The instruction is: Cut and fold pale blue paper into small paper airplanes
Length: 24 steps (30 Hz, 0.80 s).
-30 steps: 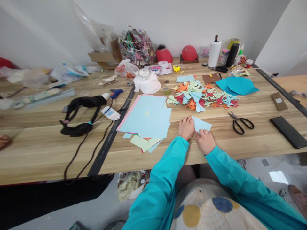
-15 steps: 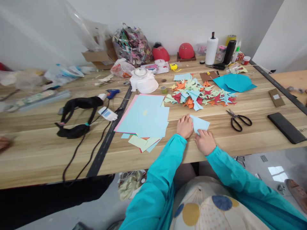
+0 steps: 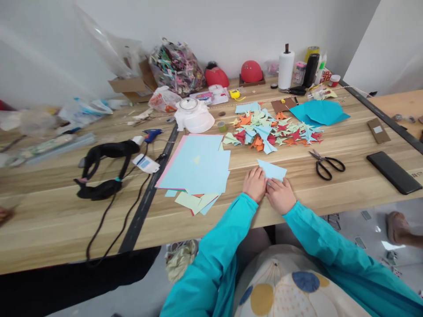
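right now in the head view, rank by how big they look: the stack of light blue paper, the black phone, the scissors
1. stack of light blue paper, clearly largest
2. black phone
3. scissors, only a little smaller-looking than the phone; that order is unsure

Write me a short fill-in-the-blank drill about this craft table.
1. Both hands, left hand and right hand, press on a light ____ paper sheet.
2. The black ____ lie right of that sheet, handles toward the phone.
3. The heap of folded paper shapes lies ____ the sheet, farther from the person.

Missing: blue; scissors; beyond
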Tool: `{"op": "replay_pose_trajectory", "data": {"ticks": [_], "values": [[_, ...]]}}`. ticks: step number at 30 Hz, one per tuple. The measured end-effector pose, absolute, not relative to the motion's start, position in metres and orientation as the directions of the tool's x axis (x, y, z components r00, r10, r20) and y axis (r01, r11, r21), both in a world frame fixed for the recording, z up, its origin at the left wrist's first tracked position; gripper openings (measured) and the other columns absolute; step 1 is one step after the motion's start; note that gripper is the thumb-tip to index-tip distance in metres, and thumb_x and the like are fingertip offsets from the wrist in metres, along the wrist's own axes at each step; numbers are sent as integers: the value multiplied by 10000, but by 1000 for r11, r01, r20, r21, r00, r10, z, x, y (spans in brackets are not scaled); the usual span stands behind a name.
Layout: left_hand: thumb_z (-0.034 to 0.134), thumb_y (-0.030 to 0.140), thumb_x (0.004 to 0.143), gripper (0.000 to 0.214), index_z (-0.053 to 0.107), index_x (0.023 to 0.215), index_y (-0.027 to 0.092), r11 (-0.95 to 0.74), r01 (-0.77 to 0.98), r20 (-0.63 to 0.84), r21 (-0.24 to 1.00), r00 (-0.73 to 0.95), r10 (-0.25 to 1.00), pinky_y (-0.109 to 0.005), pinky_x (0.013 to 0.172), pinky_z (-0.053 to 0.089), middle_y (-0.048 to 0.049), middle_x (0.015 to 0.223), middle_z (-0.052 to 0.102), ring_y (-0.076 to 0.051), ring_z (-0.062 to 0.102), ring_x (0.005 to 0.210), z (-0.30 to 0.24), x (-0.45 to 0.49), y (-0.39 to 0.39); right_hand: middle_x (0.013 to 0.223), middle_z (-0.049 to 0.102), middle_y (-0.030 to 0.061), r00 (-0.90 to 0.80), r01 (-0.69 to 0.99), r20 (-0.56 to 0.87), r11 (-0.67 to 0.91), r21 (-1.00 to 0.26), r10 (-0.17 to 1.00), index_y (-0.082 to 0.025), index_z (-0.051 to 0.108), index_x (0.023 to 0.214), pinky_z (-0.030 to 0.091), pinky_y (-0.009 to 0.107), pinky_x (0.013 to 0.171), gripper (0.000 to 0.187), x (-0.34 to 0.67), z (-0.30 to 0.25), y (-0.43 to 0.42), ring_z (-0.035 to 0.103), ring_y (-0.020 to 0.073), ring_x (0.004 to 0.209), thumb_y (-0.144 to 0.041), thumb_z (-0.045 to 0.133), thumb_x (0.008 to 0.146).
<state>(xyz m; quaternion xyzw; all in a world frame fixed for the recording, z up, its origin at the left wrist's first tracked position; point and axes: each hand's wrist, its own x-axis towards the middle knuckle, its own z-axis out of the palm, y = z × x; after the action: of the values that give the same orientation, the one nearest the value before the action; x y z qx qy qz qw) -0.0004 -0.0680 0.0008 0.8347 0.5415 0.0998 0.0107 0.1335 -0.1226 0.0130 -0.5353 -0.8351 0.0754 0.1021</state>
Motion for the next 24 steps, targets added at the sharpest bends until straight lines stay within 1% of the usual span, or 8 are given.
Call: {"op": "replay_pose_trajectory", "data": {"ticks": [3,6,12,17,24], "values": [[332,294,936,359,605,1126,160,-355,918,155,175,331,931,-426,1007,375,-102,1276,571,-259,464,1185,4,9,-82,1299,556,180,-416,869,88,424,-255,905,-100,582,1219,229,552,1047,369,134,14,-124,439,276,1255,-219,446,897],[310,301,943,375,628,1074,152,-322,931,166,174,295,941,-408,997,382,-98,1213,604,-246,487,1138,8,15,-88,1283,566,184,-419,858,98,429,-284,903,-87,585,1218,235,546,1046,379,136,12,-125,429,281,1264,-190,463,873],[339,353,935,422,582,1172,103,-273,955,154,118,254,955,-390,1010,358,-118,1254,573,-262,475,1146,10,21,-83,1268,585,156,-443,826,125,459,-327,888,-127,627,1164,243,536,1045,344,144,8,-123,443,272,1252,-221,507,855],[310,340,942,446,567,1200,82,-235,966,143,106,219,965,-409,1034,330,-133,1269,563,-268,468,1168,10,23,-69,1317,548,154,-443,821,138,463,-335,886,-153,645,1126,238,543,1038,314,144,8,-123,438,279,1257,-271,530,860],[288,313,943,442,569,1206,95,-206,972,131,113,191,973,-440,1057,289,-132,1302,547,-270,451,1204,6,21,-44,1359,510,153,-437,825,126,453,-337,891,-149,577,1229,237,539,1045,392,145,7,-125,421,277,1275,-279,533,862]]}}
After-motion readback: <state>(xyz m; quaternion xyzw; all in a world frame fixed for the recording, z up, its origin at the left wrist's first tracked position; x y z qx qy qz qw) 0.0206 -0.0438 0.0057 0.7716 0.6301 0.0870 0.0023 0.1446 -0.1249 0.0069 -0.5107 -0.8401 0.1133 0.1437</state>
